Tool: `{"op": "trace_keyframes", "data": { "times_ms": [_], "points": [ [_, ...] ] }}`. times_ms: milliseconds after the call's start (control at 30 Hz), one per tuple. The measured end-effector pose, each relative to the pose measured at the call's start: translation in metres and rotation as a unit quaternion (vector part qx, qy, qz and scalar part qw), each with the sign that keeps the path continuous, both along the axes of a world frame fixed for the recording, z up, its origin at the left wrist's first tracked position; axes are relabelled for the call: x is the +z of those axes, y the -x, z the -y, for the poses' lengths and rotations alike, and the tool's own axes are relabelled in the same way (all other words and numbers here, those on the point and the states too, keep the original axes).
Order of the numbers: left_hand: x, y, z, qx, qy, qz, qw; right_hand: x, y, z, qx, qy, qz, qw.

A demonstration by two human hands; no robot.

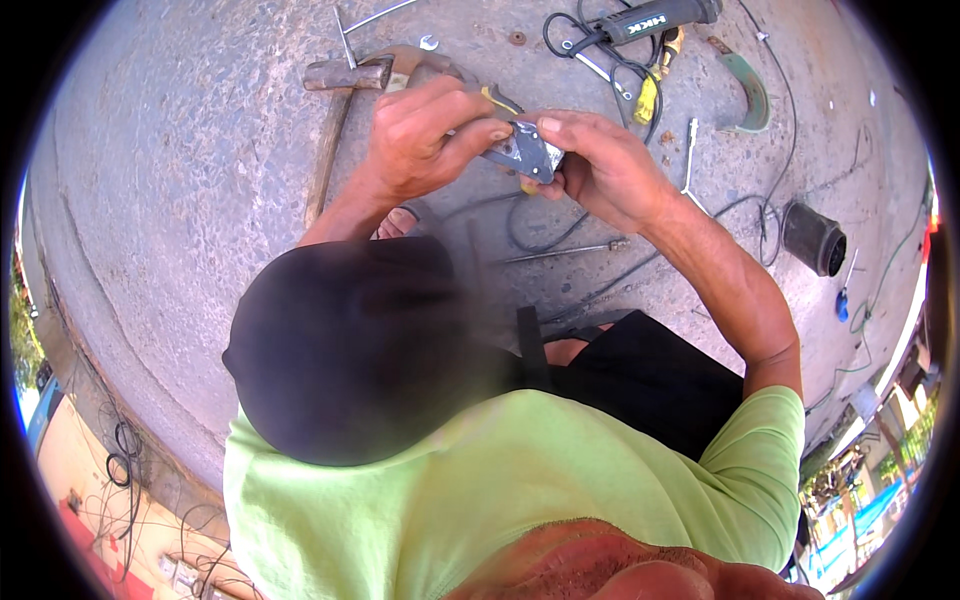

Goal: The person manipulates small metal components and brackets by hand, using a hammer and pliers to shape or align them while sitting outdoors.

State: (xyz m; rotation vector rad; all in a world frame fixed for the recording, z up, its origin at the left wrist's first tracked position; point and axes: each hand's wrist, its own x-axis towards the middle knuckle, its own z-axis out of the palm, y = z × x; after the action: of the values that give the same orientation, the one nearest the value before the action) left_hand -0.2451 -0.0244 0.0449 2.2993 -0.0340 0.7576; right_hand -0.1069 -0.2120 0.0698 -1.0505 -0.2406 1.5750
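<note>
Grey metal part [528, 152], small and angular, was held above the concrete floor [200, 150] between both hands. Head view: left hand [425, 135] closed on it from the left, thumb and fingertips pinching its near-left end; right hand [600, 165] gripped its right end, thumb on top. Long axis ran left-up to right-down, roughly between the palms. Hammer [345, 85] lay just left of the left hand; black power tool [650, 18] lay beyond the part.

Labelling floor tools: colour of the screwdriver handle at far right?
Blue: the small screwdriver lies on the concrete beside the black cylinder. Head view shows it.
</note>
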Motion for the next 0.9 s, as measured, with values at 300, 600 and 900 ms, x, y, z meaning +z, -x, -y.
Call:
{"op": "trace_keyframes", "data": {
  "times_ms": [300,600,900],
  "points": [
    [-0.007,0.0,0.005,0.064,0.001,-0.034,0.997,0.002,0.003,0.003,-0.104,0.0,0.042,0.994],
    [-0.008,-0.002,0.017,0.147,0.051,-0.057,0.986,-0.001,0.006,-0.002,-0.203,-0.045,0.035,0.978],
    [-0.01,-0.002,0.008,0.133,0.003,-0.048,0.99,0.003,-0.001,-0.006,-0.144,0.006,0.069,0.987]
  ]
}}
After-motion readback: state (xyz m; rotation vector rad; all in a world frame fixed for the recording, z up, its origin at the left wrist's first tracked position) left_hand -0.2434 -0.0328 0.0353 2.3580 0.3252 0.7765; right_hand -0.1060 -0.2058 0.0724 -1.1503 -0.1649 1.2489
